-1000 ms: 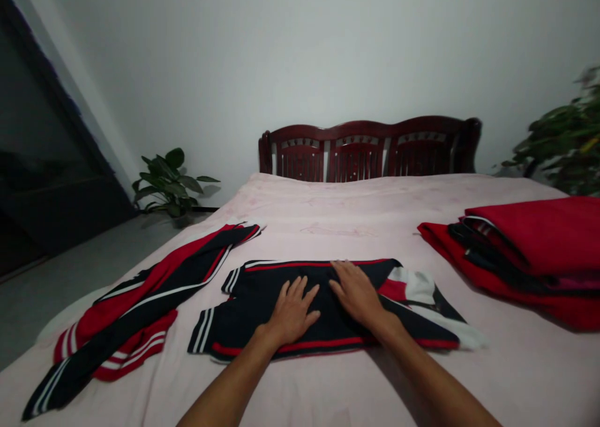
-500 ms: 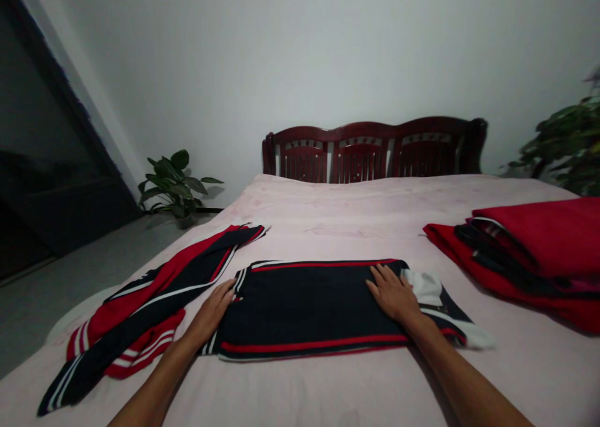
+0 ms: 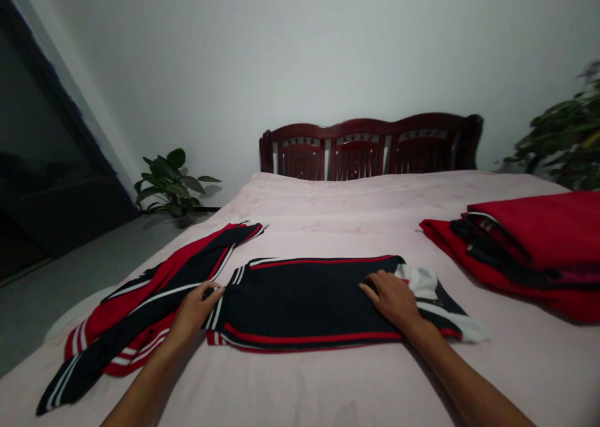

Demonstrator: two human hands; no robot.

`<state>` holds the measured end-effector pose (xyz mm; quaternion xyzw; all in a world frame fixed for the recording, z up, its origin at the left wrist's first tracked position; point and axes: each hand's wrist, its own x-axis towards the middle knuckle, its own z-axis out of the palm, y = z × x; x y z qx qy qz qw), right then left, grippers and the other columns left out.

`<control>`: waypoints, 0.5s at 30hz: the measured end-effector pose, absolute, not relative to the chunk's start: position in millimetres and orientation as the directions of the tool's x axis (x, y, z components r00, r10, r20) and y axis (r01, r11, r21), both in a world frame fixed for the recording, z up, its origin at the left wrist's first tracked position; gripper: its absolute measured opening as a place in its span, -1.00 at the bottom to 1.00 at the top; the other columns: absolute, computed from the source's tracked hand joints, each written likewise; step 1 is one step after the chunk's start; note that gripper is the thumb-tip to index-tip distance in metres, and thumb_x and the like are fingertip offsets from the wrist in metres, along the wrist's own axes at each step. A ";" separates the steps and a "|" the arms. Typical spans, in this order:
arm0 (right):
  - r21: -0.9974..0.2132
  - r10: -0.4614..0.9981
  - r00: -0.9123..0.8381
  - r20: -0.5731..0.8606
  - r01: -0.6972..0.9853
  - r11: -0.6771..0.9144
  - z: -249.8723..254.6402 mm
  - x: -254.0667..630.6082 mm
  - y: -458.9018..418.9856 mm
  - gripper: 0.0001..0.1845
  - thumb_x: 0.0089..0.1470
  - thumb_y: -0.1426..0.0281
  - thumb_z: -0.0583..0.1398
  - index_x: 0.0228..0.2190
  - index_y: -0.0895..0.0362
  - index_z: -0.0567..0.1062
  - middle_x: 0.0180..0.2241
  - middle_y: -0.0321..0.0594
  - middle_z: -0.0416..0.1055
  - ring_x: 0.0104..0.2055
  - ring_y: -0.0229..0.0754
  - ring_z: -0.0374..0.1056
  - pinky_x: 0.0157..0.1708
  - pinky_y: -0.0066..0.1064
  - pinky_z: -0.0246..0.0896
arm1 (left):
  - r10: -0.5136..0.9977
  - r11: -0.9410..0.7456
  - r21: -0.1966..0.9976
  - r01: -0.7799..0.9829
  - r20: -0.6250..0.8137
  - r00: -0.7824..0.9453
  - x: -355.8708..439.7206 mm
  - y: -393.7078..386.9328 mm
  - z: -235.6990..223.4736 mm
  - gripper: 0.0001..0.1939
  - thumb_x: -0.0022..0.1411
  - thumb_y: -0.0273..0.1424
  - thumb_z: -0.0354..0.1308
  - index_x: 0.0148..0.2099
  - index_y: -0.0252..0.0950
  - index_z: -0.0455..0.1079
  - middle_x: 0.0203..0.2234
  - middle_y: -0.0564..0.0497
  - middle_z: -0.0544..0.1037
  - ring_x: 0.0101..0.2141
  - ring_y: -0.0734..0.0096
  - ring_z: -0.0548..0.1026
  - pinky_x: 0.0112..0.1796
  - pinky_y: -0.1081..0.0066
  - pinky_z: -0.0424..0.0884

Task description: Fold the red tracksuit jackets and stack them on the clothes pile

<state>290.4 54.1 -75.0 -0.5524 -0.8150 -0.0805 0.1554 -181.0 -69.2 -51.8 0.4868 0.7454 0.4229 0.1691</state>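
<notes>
A navy jacket (image 3: 304, 302) with red and white edge stripes lies folded flat on the bed in front of me, its striped hem to the left. White cloth (image 3: 419, 283) shows at its right end. My left hand (image 3: 199, 305) is at the hem's left edge, thumb and fingers pinched together on it. Resting on top of the jacket near its right end is my right hand (image 3: 391, 299), palm down, fingers apart and slightly bent. To the left, beside my left hand, lies a loosely spread red and navy garment (image 3: 154, 305) with striped cuffs.
A pile of folded red and dark clothes (image 3: 525, 252) sits on the right of the pink bedsheet (image 3: 328, 208). Behind the bed stands a dark wooden headboard (image 3: 370, 145). One potted plant (image 3: 171, 183) is at the left, another plant (image 3: 567, 139) at the right.
My left hand has slid left off the jacket's surface to its hem edge, and its fingers have closed. My right hand has shifted slightly, its fingers more bent. Red striped cloth now shows under the hem.
</notes>
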 end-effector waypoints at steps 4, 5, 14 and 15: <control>-0.142 0.937 -0.273 0.219 0.941 0.307 -69.4 302.3 56.5 -0.67 0.32 0.15 0.00 -0.27 0.04 0.47 -0.34 -0.24 0.53 -0.28 -0.11 0.45 -0.41 -0.38 0.04 | 0.895 0.208 0.851 0.482 0.033 -0.445 -183.5 -60.9 -53.3 -0.37 -0.15 0.21 0.21 -0.34 -0.28 0.50 -0.44 -0.01 0.63 -0.33 0.14 0.56 -0.29 0.32 0.45; -0.163 0.944 -0.252 0.214 0.944 0.289 -67.6 305.5 56.4 -0.67 0.32 0.14 0.00 -0.25 0.03 0.46 -0.34 -0.25 0.54 -0.29 -0.11 0.45 -0.43 -0.39 0.02 | 0.900 0.215 0.859 0.465 0.011 -0.437 -184.8 -60.6 -56.1 -0.37 -0.15 0.20 0.22 -0.33 -0.29 0.50 -0.43 -0.02 0.64 -0.32 0.13 0.57 -0.28 0.32 0.46; -0.087 0.953 -0.257 0.161 0.958 0.273 -68.8 305.8 39.3 -0.67 0.32 0.11 0.02 -0.31 0.05 0.43 -0.39 -0.23 0.52 -0.36 -0.10 0.46 -0.50 -0.40 -0.08 | 0.902 0.301 0.760 0.576 -0.030 -0.432 -185.1 -60.1 -73.8 -0.55 0.02 0.06 0.15 -0.34 -0.23 0.51 -0.38 -0.02 0.67 -0.24 0.08 0.59 -0.27 0.32 0.44; -0.083 0.957 -0.236 0.167 0.964 0.252 -70.3 306.8 39.5 -0.66 0.33 0.10 0.01 -0.30 0.04 0.43 -0.41 -0.23 0.51 -0.37 -0.10 0.46 -0.50 -0.40 -0.10 | 0.902 0.309 0.740 0.597 -0.029 -0.431 -185.3 -60.1 -74.4 -0.57 0.04 0.05 0.14 -0.35 -0.23 0.50 -0.41 -0.01 0.66 -0.26 0.09 0.59 -0.29 0.33 0.43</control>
